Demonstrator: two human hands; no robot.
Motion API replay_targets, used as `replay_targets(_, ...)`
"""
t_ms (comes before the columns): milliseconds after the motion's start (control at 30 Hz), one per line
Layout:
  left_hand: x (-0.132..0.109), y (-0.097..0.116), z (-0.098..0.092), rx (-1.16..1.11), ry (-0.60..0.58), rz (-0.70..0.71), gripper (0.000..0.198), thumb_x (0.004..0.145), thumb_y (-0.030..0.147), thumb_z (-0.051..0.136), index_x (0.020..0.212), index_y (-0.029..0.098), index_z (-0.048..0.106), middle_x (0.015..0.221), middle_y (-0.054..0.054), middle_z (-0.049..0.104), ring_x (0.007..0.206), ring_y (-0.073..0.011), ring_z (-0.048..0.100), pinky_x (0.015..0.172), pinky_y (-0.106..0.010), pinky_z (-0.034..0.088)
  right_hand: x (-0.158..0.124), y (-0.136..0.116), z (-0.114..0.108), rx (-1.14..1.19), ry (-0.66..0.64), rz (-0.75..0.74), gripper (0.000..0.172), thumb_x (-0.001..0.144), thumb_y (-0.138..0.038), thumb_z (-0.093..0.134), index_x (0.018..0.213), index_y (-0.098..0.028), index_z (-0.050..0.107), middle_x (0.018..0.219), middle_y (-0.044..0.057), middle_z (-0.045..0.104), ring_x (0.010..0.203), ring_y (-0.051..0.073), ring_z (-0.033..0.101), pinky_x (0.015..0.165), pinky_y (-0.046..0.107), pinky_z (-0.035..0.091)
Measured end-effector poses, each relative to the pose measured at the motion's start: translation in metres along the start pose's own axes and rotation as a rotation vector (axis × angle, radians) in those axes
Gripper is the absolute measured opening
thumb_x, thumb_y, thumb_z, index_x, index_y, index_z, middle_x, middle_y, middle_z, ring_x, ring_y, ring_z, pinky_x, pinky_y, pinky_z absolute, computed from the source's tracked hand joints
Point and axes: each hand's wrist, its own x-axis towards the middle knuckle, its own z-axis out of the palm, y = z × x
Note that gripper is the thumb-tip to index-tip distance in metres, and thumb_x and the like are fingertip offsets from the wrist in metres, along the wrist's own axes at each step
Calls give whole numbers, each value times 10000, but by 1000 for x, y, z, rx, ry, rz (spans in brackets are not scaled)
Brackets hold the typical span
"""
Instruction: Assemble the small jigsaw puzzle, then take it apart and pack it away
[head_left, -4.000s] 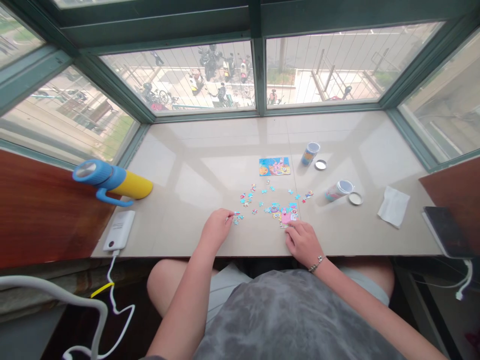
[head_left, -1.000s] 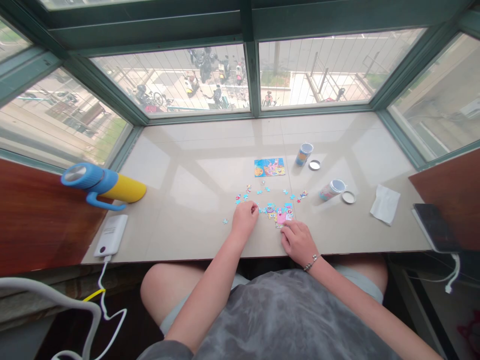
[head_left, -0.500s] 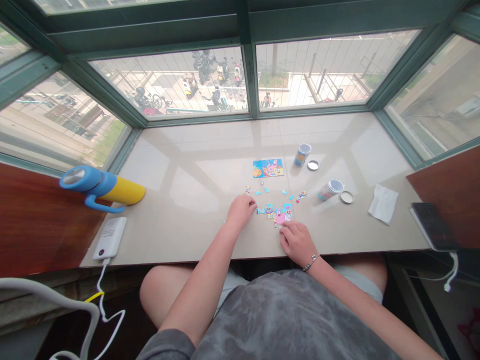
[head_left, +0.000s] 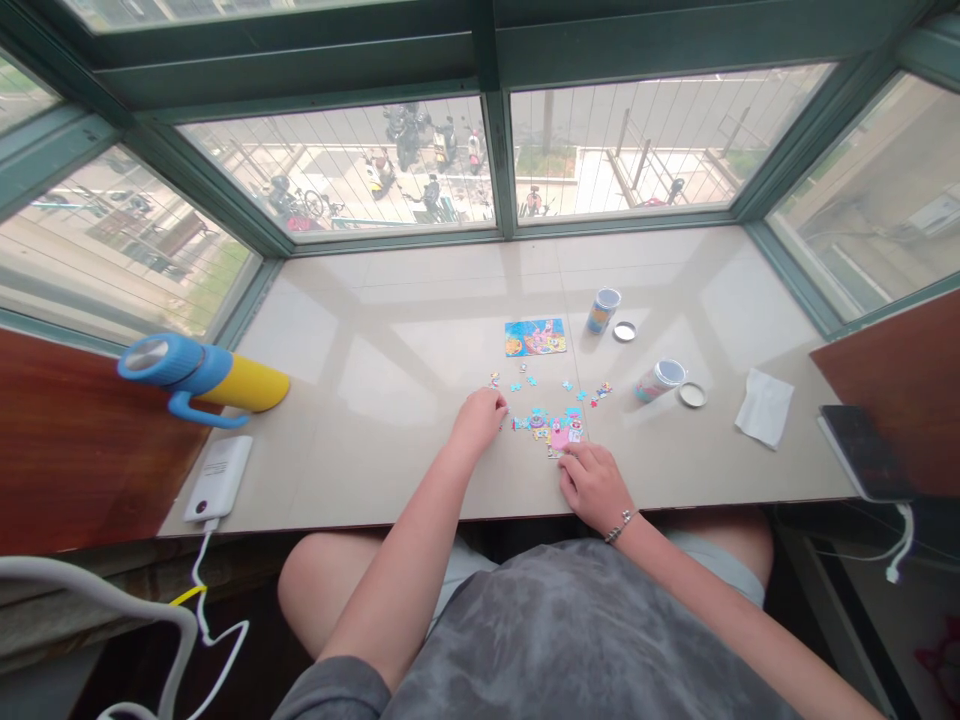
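Observation:
A partly joined jigsaw puzzle [head_left: 559, 436] lies on the table in front of me, pink and yellow with a light-blue upper edge. Just left of it is my left hand [head_left: 480, 415], closed in a pinch around a small puzzle piece [head_left: 501, 426] mostly covered by the fingertips. My right hand [head_left: 598, 482] rests at the puzzle's lower edge, fingers bent and closed on that edge. Above the puzzle, loose blue pieces [head_left: 568, 385] and several multicoloured ones [head_left: 604, 390] are scattered. Farther back lies a rectangular picture [head_left: 535, 337] with a blue background and cartoon figures.
Two cylindrical tins [head_left: 603, 312] stand at right, with round lids [head_left: 691, 395] beside them. A tissue [head_left: 765, 408] and a dark phone-like device [head_left: 866, 450] lie farther right. At left are a blue-and-yellow bottle [head_left: 240, 381] on its side and a white power bank [head_left: 219, 478] with a cable.
My left hand has shifted slightly left, away from the joined puzzle, still pinched. My right hand stays at the puzzle's lower edge.

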Motion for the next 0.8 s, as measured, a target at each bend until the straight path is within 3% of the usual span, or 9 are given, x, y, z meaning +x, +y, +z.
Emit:
replay_targets(100, -3, -2, -3, 0, 8, 17, 109, 895, 249, 657, 967, 211, 730, 974, -66, 719, 923, -206, 652, 837, -306, 484, 0, 0, 0, -1, -2, 2, 187, 921, -160, 585, 1061, -245, 674, 1238, 93, 645, 1172, 282, 554, 1037, 464, 418)
replay_targets(333, -2, -1, -1, 33, 9, 3, 45, 852, 244, 713, 875, 206, 713, 978, -77, 713, 937, -219, 650, 836, -312, 481, 0, 0, 0, 0, -1, 0, 187, 923, -162, 584, 1060, -247, 677, 1229, 94, 651, 1167, 282, 562, 1032, 465, 425)
replay_targets(600, 1, 2, -3, -267, -55, -122, 64, 831, 274, 713, 855, 215, 710, 828, -10, 739, 740, -160, 667, 668, -264, 487, 1, -1, -1, -6, 11, 5, 191, 929, -173, 579, 1062, -252, 692, 1231, 90, 653, 1166, 278, 565, 1024, 461, 430)
replay_targets(800, 3, 5, -4, -355, -100, -110, 107, 842, 263, 687, 924, 227, 745, 881, -5, 765, 777, -159, 689, 671, -257, 499, 0, -1, -1, -1, -1, 5, 185, 935, -173, 570, 1059, -246, 685, 1231, 91, 651, 1163, 276, 561, 1029, 463, 422)
